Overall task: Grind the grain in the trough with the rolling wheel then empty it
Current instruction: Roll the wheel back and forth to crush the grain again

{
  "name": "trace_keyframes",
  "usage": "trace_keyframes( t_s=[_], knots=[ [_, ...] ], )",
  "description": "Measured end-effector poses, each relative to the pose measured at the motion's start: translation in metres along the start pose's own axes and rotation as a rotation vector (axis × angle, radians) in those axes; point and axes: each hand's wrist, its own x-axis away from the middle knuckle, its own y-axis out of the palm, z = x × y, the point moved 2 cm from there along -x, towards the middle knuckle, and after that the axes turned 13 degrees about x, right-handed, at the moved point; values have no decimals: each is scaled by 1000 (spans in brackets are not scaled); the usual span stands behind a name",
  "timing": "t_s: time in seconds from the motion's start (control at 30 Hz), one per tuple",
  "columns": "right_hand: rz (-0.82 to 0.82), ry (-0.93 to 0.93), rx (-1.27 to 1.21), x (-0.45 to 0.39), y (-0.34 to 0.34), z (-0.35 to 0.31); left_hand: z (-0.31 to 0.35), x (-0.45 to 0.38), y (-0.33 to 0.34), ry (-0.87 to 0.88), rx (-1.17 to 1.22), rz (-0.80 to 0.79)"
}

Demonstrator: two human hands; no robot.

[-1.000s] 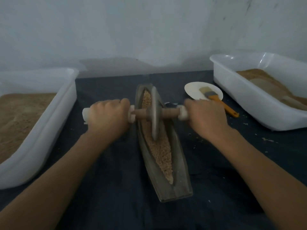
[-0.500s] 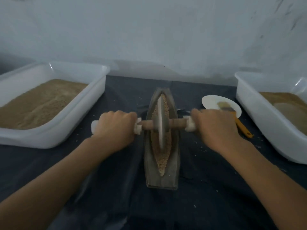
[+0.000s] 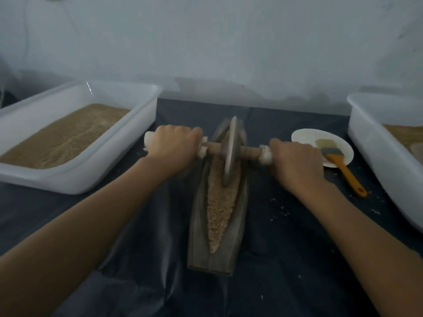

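A long grey boat-shaped trough (image 3: 199, 248) lies on the dark cloth, pointing away from me. Tan grain (image 3: 218, 211) fills its groove. The grey rolling wheel (image 3: 230, 152) stands upright in the far half of the trough on a wooden axle (image 3: 249, 151) with white end handles. My left hand (image 3: 174, 147) grips the left handle. My right hand (image 3: 295, 159) grips the right handle, which it mostly hides.
A white tub (image 3: 109, 175) of tan ground material stands at the left; another white tub (image 3: 377, 156) stands at the right edge. A white plate (image 3: 306, 138) holds an orange-handled brush (image 3: 343, 168) right of my right hand. Loose grains dot the dark cloth (image 3: 286, 259).
The wheel has rolled away from me toward the trough's far end, both hands moving with it. More grain shows in the near part of the groove. The view has shifted.
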Motion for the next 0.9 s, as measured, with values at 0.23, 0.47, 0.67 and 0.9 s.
trace_keyframes(
  t_s=[0.23,0.47,0.67,0.9],
  knots=[
    [18,52,65,-17,-11,-4,-12,-21,17,33,80,16],
    [107,-44,185,48,-82,-20,-12,56,-1,38,165,-26],
    [-37,-6,117,72,-65,-14,-4,60,-20,112,38,-1],
    [-22,82,139,-1,-25,-11,-7,-1,10,12,77,18]
  ],
)
